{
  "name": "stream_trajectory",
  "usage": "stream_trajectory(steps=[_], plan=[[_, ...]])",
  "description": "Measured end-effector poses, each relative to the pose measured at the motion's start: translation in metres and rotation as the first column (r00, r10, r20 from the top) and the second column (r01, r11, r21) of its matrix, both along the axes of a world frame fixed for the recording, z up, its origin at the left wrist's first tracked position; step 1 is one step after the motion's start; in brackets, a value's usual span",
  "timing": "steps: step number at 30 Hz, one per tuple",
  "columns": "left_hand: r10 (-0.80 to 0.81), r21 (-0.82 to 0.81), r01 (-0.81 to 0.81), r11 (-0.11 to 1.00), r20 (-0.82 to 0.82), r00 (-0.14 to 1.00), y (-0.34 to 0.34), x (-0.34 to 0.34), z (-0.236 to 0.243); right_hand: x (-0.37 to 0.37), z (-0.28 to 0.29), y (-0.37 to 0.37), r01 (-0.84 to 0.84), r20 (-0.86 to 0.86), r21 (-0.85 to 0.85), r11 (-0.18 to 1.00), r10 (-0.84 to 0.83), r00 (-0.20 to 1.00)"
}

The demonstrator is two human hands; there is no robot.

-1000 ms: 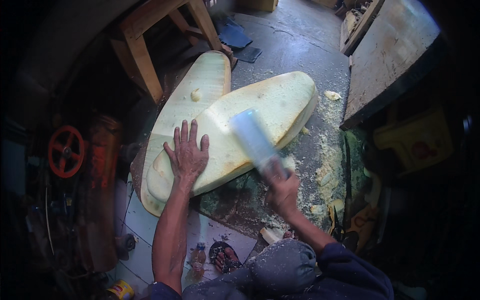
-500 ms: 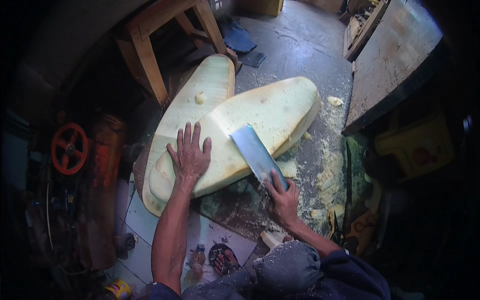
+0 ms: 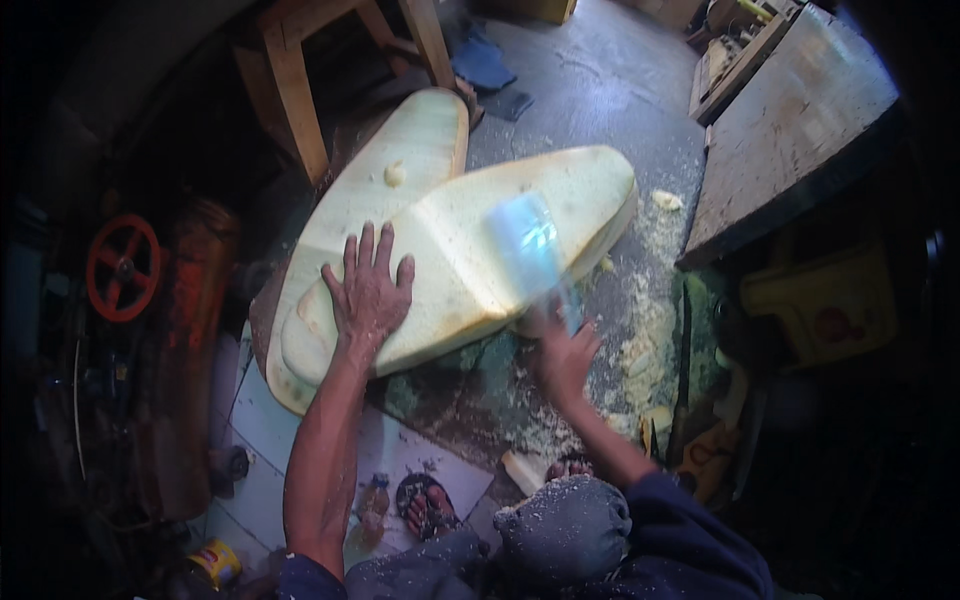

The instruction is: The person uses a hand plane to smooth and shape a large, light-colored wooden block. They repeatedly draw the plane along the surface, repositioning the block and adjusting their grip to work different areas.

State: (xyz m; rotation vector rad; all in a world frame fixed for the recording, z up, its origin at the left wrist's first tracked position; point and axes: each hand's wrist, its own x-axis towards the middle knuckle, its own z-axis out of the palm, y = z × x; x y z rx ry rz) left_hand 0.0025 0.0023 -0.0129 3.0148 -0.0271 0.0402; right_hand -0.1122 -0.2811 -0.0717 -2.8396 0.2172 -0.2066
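Two long pale yellow foam pieces lie on the floor. The upper foam piece (image 3: 500, 240) rests across the lower foam piece (image 3: 385, 190). My left hand (image 3: 368, 290) presses flat on the upper piece near its left end, fingers spread. My right hand (image 3: 562, 350) grips the handle of a broad flat blade (image 3: 525, 245), which is motion-blurred over the foam's near edge. Yellow foam crumbs (image 3: 640, 330) cover the floor to the right of the foam.
A wooden stool (image 3: 300, 90) stands behind the foam. A wooden board (image 3: 790, 120) lies at the right. A red handwheel (image 3: 122, 268) and an orange machine (image 3: 190, 330) sit at the left. My feet in sandals (image 3: 425, 505) rest on the tiled floor.
The blade has swung up and down over the foam's near edge and is blurred again. My left hand has stayed pressed on the foam.
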Motion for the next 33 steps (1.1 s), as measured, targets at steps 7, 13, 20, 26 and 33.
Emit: stream_trajectory(steps=[7,13,20,26,33], plan=[[0.009,0.012,-0.009,1.000,0.011,1.000,0.000,0.004,0.000,0.023,-0.001,0.005,0.077,0.134,-0.074,0.994,-0.067,0.989],[-0.002,0.011,0.003,1.000,-0.021,1.000,0.000,0.004,-0.001,0.023,-0.004,-0.001,0.021,0.089,-0.082,0.996,-0.013,0.996],[0.000,0.002,0.000,1.000,-0.020,1.000,0.001,0.004,0.000,0.021,-0.014,-0.002,-0.067,0.058,-0.140,0.988,0.076,0.995],[0.002,-0.018,-0.002,1.000,0.008,1.000,0.000,0.004,-0.001,0.011,-0.020,0.001,-0.216,0.036,-0.068,0.974,0.219,0.975],[0.006,0.001,-0.006,1.000,0.007,1.000,0.001,0.003,-0.003,0.020,-0.026,-0.014,-0.212,0.094,-0.071,0.975,0.218,0.971]])
